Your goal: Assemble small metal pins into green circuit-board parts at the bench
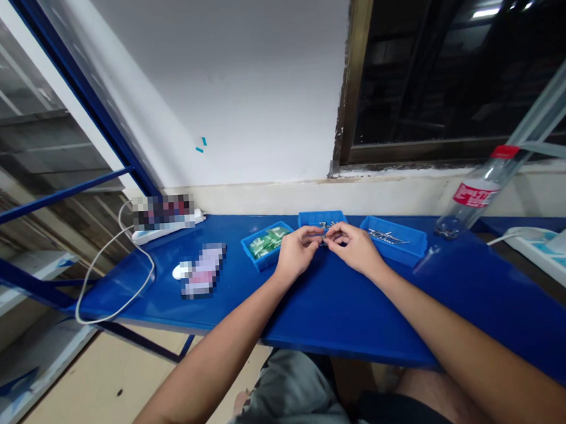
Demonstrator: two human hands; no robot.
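A small metallic piece (323, 238) is held up between the two hands, over the blue table (328, 318) and just in front of the middle tray (321, 216). It is pinched by the thumb and fingertips of the left hand (295, 255) and, from the other side, by those of the right hand (356, 249) – the tips nearly meeting, the other fingers curled. Its exact shape cannot be told. Green packets (268, 240) are held in the left tray (267, 262); thin metal rods (385, 236) are laid in the right tray (414, 252).
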